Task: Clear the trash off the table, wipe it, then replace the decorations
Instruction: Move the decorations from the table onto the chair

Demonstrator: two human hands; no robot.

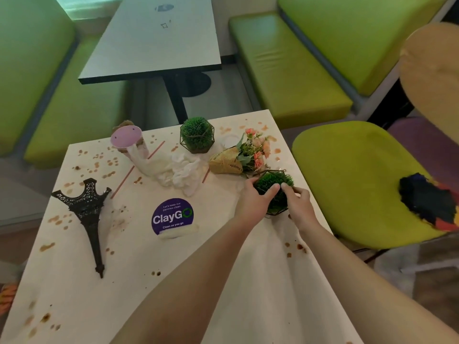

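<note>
A white table (223, 281) is spattered with brown stains. Near its right edge both hands hold a green plant ball in a black wire frame (275, 186): my left hand (255, 202) grips its left side, my right hand (298, 204) its right side. A second wire-framed plant (197, 135) stands at the far edge. A tipped cup with a pink lid (129, 141) and crumpled white tissues (181, 170) lie in the middle, with thin red straws (124, 178) beside them. A flower bouquet in a woven cone (238, 157) lies near the plant I hold.
A black Eiffel Tower model (88, 214) lies flat at the left. A purple ClayGo sticker (172, 216) marks the table's centre. A green chair (352, 182) at the right bears a dark multicoloured duster (429, 202). Green benches (285, 65) and another table (159, 38) stand beyond.
</note>
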